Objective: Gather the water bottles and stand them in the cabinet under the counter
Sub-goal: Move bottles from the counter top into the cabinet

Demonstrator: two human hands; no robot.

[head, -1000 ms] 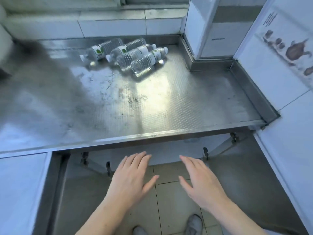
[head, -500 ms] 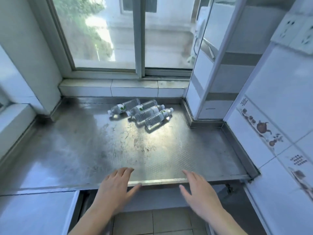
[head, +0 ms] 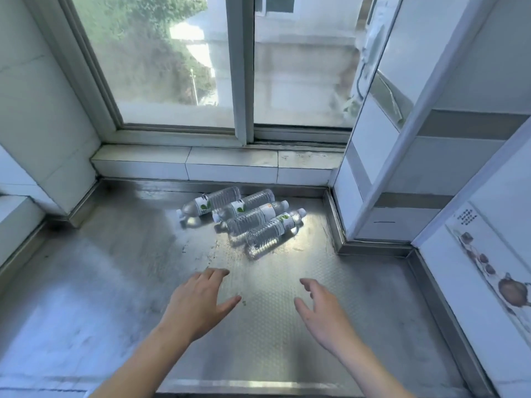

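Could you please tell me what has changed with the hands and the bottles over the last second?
Both hands have reached forward, from below the counter's front edge to above the steel counter, toward the water bottles. The left hand and right hand remain open and hold nothing. The four bottles still lie on their sides near the window sill, untouched.

A stainless steel counter [head: 129,282] with a fine embossed pattern runs from the near edge back to a tiled sill below the window. Its surface shows smudges and scuffs, and sunlight glares off the middle. Four clear water bottles [head: 244,218] lie on their sides at the back, close together and roughly parallel, each touching its neighbour or nearly so. Their caps seem to point different ways, though blur makes that uncertain.
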